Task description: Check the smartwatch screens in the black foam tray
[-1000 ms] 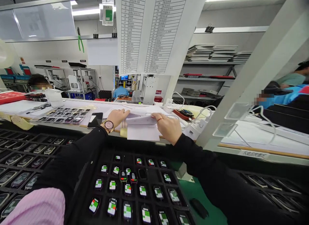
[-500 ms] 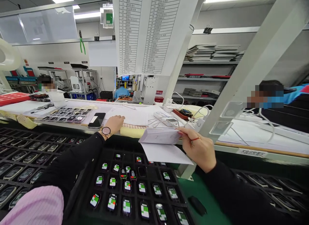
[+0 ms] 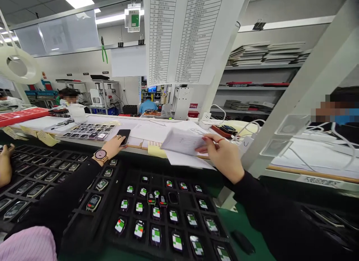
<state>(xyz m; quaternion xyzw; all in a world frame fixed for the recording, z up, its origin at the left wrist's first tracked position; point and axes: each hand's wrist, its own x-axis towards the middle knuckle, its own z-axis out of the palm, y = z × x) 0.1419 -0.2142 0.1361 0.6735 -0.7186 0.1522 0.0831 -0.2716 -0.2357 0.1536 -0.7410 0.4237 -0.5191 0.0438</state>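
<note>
My right hand (image 3: 223, 156) holds a thin stack of white paper sheets (image 3: 182, 142) lifted above the shelf edge, and one sheet (image 3: 187, 160) hangs lower below it. My left hand (image 3: 113, 146), with a round watch on the wrist, reaches to the black phone (image 3: 123, 136) lying on the white shelf (image 3: 84, 120); its fingers touch the phone's near end. Below both arms lies a black tray (image 3: 165, 171) of smartwatch bodies with lit green-and-white screens.
A flat tray of small dark parts (image 3: 88, 131) sits left of the phone. Yellow notes (image 3: 46, 138) hang off the shelf edge. A white slanted post (image 3: 297, 89) rises at right, with cables beside it. Another person's hand (image 3: 5, 164) rests at far left. A printed list (image 3: 185, 33) hangs overhead.
My right hand has lifted the paper stack off the shelf and pulled it toward me. My left hand has slid left from the papers to the phone. The camera has panned slightly.
</note>
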